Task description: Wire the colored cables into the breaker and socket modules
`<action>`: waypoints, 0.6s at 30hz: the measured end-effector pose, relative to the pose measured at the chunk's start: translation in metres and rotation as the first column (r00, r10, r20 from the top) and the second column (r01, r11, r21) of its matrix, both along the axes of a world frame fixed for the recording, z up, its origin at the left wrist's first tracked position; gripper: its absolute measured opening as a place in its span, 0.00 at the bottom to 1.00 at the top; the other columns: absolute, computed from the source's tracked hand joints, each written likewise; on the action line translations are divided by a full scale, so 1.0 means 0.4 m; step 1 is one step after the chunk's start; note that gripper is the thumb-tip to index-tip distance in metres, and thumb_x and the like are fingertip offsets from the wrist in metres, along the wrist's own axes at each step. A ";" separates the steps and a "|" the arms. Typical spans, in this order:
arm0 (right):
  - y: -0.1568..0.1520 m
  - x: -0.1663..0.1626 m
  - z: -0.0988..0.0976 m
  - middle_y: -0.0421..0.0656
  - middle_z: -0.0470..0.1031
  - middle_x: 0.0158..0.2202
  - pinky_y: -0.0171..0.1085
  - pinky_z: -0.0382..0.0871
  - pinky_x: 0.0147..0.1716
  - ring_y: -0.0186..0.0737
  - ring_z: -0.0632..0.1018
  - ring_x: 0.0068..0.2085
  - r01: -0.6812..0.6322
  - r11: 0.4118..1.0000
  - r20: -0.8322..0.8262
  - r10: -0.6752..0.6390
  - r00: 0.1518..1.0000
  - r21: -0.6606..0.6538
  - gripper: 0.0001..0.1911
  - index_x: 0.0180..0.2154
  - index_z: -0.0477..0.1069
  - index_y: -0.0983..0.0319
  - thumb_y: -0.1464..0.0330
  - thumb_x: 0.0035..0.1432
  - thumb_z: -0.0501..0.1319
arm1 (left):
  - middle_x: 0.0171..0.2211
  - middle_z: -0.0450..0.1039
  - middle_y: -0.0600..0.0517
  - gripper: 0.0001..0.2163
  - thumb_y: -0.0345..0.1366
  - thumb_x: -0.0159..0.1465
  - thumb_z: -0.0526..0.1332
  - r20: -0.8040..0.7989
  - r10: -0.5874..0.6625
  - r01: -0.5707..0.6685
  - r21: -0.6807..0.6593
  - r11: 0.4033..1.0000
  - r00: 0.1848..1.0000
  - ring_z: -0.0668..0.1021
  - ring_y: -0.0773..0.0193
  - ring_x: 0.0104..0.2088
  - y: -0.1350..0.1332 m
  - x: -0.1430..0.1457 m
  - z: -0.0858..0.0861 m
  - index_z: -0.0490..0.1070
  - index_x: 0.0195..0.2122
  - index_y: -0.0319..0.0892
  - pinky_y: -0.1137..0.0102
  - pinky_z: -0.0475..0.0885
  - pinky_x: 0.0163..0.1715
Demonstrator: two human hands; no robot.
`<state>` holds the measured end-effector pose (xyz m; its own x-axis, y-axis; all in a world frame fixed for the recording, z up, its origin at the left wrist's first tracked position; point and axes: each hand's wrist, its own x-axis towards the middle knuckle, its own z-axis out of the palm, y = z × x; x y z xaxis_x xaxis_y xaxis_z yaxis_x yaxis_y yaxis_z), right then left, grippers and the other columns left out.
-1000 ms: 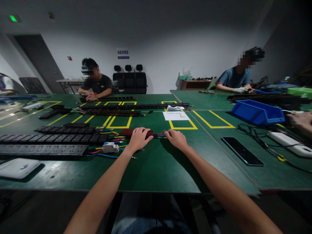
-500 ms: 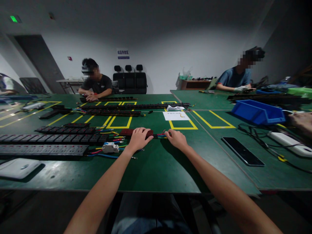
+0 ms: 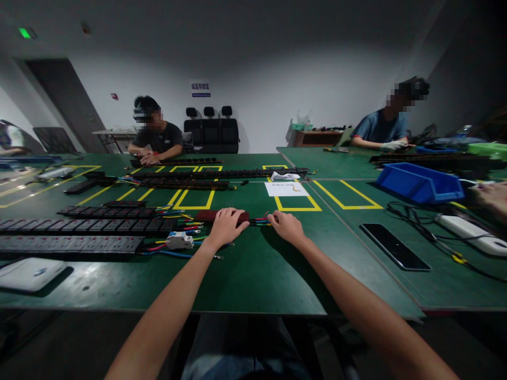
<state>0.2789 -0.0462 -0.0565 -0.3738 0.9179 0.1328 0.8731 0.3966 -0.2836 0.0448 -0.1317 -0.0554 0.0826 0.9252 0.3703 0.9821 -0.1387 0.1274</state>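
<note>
My left hand [image 3: 225,227] lies over the right end of a dark red module [image 3: 206,215] on the green table [image 3: 257,264], fingers curled on it. My right hand [image 3: 285,226] sits just to the right, fingers pinched at the coloured wires [image 3: 261,219] that come out of the module. A small white breaker [image 3: 179,240] with red and blue leads lies left of my left hand.
Long black power strips [image 3: 79,235] lie at the left, more across the far table [image 3: 186,182]. A white pad [image 3: 27,273] is at the near left. A black phone [image 3: 394,245], a blue bin [image 3: 420,182] and cables are at the right. Two people sit across; another person's hand [image 3: 491,195] shows far right.
</note>
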 end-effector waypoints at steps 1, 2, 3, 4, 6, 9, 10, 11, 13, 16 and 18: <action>0.000 0.000 0.000 0.45 0.82 0.38 0.35 0.57 0.32 0.43 0.80 0.37 0.001 1.000 0.000 -0.001 1.000 -0.001 0.20 0.40 0.75 0.57 0.54 0.74 0.49 | 0.57 0.73 0.43 0.23 0.52 0.73 0.56 0.001 -0.002 0.002 0.001 1.000 1.000 0.71 0.46 0.59 0.000 0.000 0.000 0.70 0.62 0.45 0.52 0.65 0.60; 0.000 0.000 0.000 0.45 0.82 0.38 0.35 0.57 0.32 0.43 0.80 0.37 0.002 1.000 0.000 -0.002 1.000 -0.001 0.20 0.40 0.75 0.57 0.55 0.74 0.49 | 0.57 0.73 0.43 0.23 0.53 0.73 0.56 0.002 -0.003 0.003 0.001 1.000 1.000 0.71 0.46 0.59 0.000 0.000 -0.001 0.70 0.62 0.45 0.52 0.65 0.60; 0.000 0.000 -0.001 0.45 0.82 0.38 0.35 0.57 0.31 0.43 0.80 0.37 0.001 1.000 -0.002 -0.001 1.000 0.001 0.20 0.40 0.75 0.57 0.54 0.74 0.49 | 0.57 0.73 0.43 0.23 0.53 0.73 0.56 0.002 -0.003 0.003 0.002 1.000 1.000 0.71 0.46 0.59 0.001 0.000 -0.001 0.70 0.62 0.45 0.52 0.65 0.60; 0.000 0.000 -0.001 0.45 0.82 0.38 0.35 0.57 0.31 0.44 0.80 0.37 0.000 1.000 -0.004 0.000 1.000 0.005 0.20 0.40 0.75 0.57 0.54 0.74 0.49 | 0.57 0.73 0.43 0.23 0.53 0.73 0.57 0.003 -0.002 0.002 0.003 1.000 1.000 0.71 0.46 0.59 0.001 -0.001 -0.002 0.71 0.62 0.45 0.52 0.65 0.59; 0.000 0.001 -0.002 0.45 0.82 0.37 0.35 0.56 0.31 0.44 0.80 0.37 -0.003 1.000 -0.007 0.003 1.000 0.009 0.21 0.40 0.75 0.57 0.54 0.74 0.49 | 0.57 0.73 0.43 0.23 0.53 0.73 0.57 0.003 0.000 0.000 0.006 1.000 1.000 0.72 0.46 0.59 0.002 -0.001 -0.002 0.71 0.62 0.45 0.52 0.65 0.59; 0.001 0.001 -0.002 0.45 0.82 0.37 0.35 0.56 0.30 0.44 0.80 0.37 -0.001 1.000 -0.008 0.001 1.000 0.003 0.21 0.40 0.76 0.57 0.54 0.74 0.49 | 0.57 0.73 0.43 0.23 0.53 0.73 0.56 0.003 -0.001 0.001 0.007 1.000 1.000 0.71 0.46 0.59 0.002 -0.001 -0.003 0.71 0.62 0.45 0.52 0.65 0.59; 0.001 0.001 -0.002 0.45 0.82 0.37 0.35 0.56 0.31 0.44 0.80 0.37 -0.001 1.000 -0.008 0.001 1.000 0.002 0.21 0.40 0.76 0.57 0.54 0.74 0.49 | 0.57 0.73 0.43 0.23 0.53 0.73 0.56 0.003 -0.001 0.001 0.006 1.000 1.000 0.71 0.46 0.59 0.001 -0.001 -0.002 0.71 0.62 0.46 0.52 0.65 0.59; 0.001 0.001 -0.002 0.45 0.82 0.37 0.35 0.57 0.31 0.44 0.80 0.37 -0.001 1.000 -0.008 0.001 1.000 0.002 0.21 0.40 0.76 0.57 0.54 0.74 0.49 | 0.57 0.73 0.43 0.23 0.53 0.73 0.56 0.002 0.000 0.000 0.005 1.000 1.000 0.71 0.46 0.59 0.001 0.000 -0.002 0.71 0.62 0.46 0.52 0.65 0.59; 0.001 0.001 -0.003 0.45 0.82 0.37 0.35 0.57 0.31 0.44 0.80 0.37 -0.004 1.000 -0.011 0.004 1.000 0.006 0.21 0.40 0.76 0.57 0.54 0.74 0.49 | 0.57 0.73 0.43 0.23 0.53 0.73 0.56 0.002 -0.001 0.001 0.004 1.000 1.000 0.71 0.46 0.59 0.001 0.000 -0.001 0.70 0.62 0.45 0.52 0.65 0.59; 0.002 0.001 -0.004 0.45 0.82 0.37 0.35 0.56 0.31 0.44 0.80 0.36 -0.006 1.000 -0.015 0.006 1.000 0.012 0.21 0.40 0.75 0.57 0.54 0.74 0.49 | 0.57 0.73 0.43 0.23 0.53 0.73 0.56 0.003 -0.005 0.005 0.004 1.000 1.000 0.71 0.46 0.59 0.001 0.000 0.000 0.70 0.62 0.45 0.52 0.65 0.59; 0.002 0.001 -0.005 0.45 0.82 0.37 0.34 0.56 0.31 0.43 0.80 0.36 -0.006 1.000 -0.013 0.006 1.000 0.008 0.21 0.40 0.75 0.57 0.54 0.74 0.49 | 0.57 0.73 0.43 0.23 0.53 0.73 0.56 0.002 -0.002 0.002 0.004 1.000 1.000 0.71 0.46 0.59 0.001 0.000 -0.001 0.70 0.62 0.45 0.52 0.65 0.59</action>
